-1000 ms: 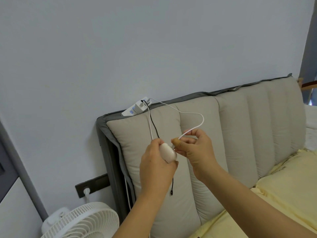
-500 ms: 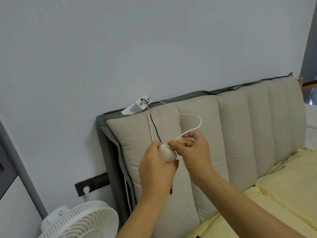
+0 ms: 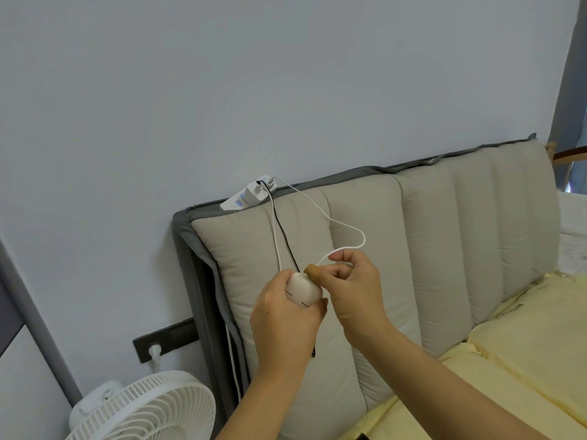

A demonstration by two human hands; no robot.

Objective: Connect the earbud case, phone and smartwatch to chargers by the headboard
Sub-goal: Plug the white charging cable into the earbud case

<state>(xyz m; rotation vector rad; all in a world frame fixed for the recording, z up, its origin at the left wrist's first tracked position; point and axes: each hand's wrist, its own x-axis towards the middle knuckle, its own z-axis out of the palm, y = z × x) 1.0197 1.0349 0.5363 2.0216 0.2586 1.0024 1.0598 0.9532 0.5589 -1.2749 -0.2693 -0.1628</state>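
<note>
The earbud case (image 3: 303,291), a small cream-white oval, is held up in front of the left end of the headboard (image 3: 444,249), clear of the padding. The left hand (image 3: 282,325) has its fingers wrapped around the case from below. The right hand (image 3: 351,290) sits just beside it, thumb and fingers pinching the end of a white cable (image 3: 320,214) right at the case's upper end; the thumb wears a tan fingertip cover (image 3: 313,270), and the plug itself is hidden behind it, so I cannot tell whether it is seated. From that pinch the cable loops up and right, then runs back to a white power strip (image 3: 246,198) lying on the headboard's top left corner. A second white cable and a black cable (image 3: 286,236) hang from the same strip down the cushion behind the hands. Yellow bedding (image 3: 524,328) lies along the foot of the headboard on the right. Low beside the headboard's left edge stands a white fan (image 3: 143,408), under a dark wall socket (image 3: 165,341) with a white plug in it.
</note>
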